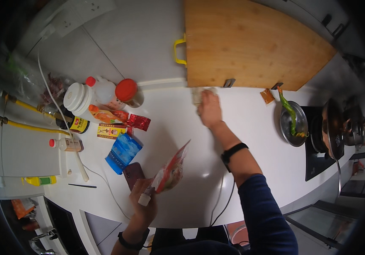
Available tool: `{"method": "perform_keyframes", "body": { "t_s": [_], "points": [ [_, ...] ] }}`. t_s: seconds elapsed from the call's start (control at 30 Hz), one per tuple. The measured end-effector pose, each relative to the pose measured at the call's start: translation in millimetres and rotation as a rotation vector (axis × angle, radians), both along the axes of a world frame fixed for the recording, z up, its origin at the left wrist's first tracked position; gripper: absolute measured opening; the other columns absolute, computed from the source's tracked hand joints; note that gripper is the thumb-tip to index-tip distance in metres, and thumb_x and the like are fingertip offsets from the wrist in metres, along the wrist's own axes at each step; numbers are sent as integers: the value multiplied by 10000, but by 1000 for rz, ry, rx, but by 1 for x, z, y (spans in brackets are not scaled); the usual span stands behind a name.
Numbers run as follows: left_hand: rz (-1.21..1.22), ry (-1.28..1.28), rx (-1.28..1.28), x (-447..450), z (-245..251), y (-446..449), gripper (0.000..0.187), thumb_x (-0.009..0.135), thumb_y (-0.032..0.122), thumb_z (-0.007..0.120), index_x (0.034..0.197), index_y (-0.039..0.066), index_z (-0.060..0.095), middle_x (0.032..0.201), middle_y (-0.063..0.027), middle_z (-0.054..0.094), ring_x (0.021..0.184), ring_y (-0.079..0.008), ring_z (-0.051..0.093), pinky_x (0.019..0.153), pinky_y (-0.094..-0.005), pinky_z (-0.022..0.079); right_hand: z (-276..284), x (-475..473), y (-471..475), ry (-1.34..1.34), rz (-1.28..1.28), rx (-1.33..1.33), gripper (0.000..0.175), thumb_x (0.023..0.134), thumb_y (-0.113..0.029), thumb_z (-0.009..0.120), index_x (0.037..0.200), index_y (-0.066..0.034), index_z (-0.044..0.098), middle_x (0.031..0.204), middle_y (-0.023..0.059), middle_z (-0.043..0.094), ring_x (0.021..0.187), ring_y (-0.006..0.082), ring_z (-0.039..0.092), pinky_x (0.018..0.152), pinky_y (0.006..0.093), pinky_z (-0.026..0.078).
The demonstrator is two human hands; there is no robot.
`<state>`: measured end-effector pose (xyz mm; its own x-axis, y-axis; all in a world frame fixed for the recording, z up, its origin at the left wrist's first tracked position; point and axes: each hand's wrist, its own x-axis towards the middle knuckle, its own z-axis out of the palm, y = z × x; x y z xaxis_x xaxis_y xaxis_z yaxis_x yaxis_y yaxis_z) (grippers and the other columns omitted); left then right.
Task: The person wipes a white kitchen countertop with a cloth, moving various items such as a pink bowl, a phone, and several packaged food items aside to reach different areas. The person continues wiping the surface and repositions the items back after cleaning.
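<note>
My right hand (210,111) presses a light-coloured cloth (196,96) onto the white countertop (176,124), at the back edge below the wooden cutting board (252,44). The hand is slightly blurred. In my left hand (142,191), held over the front of the counter, is a clear plastic packet with a red edge (171,172). Something with a white cap (144,200) pokes out of the same grip; the rest of it is hidden. A dark phone (133,173) lies just beyond that hand, beside a blue packet (123,153).
Jars and bottles crowd the back left, among them a red-lidded jar (127,91) and a white tub (79,98). At right, a metal bowl (286,127) with a green pepper across it stands by the cooktop (316,165). A white cable (106,178) crosses the left counter.
</note>
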<state>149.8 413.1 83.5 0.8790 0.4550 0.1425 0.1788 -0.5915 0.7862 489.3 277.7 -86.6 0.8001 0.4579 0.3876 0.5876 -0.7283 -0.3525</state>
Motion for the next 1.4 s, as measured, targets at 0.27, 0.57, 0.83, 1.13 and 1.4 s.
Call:
{"method": "perform_keyframes", "body": {
  "t_s": [0.27, 0.57, 0.83, 1.13, 1.4],
  "points": [
    [-8, -67, 117, -30, 11, 38, 266, 697, -69, 630, 946, 10, 677, 888, -130, 656, 778, -304, 633, 662, -372, 505, -5, -15, 16, -74, -178, 54, 522, 763, -50, 579, 1255, 86, 475, 1272, 245, 490, 1196, 393, 433, 1054, 500, 301],
    [68, -70, 144, -61, 6, 72, 244, 736, -26, 607, 967, -16, 683, 881, -148, 655, 764, -305, 634, 664, -371, 503, 1, -38, 178, -43, 131, 158, 519, 718, -40, 603, 1219, 73, 523, 1252, 230, 522, 1191, 384, 464, 1058, 458, 338],
    [116, -144, 59, -30, 5, 53, 153, 945, 72, 535, 880, -56, 588, 781, -126, 583, 709, -201, 591, 628, -301, 461, 3, -36, 156, 22, 323, 98, 519, 773, -69, 598, 1274, 29, 502, 1311, 202, 479, 1233, 358, 448, 1075, 460, 339],
    [54, -147, 16, 63, 46, 27, 93, 847, -42, 622, 939, -27, 633, 838, -129, 634, 765, -254, 643, 695, -321, 501, 14, -73, 6, 121, 39, 74, 503, 810, -81, 582, 1291, 21, 476, 1363, 205, 448, 1316, 356, 392, 1116, 493, 286],
    [-357, -90, 36, 200, 33, -44, 275, 825, 138, 702, 1043, -17, 640, 944, -146, 676, 881, -235, 665, 788, -327, 527, 21, -171, -69, 140, -20, 48, 552, 854, -109, 548, 1363, 52, 410, 1403, 205, 426, 1351, 367, 353, 1133, 533, 244]
  ]
}}
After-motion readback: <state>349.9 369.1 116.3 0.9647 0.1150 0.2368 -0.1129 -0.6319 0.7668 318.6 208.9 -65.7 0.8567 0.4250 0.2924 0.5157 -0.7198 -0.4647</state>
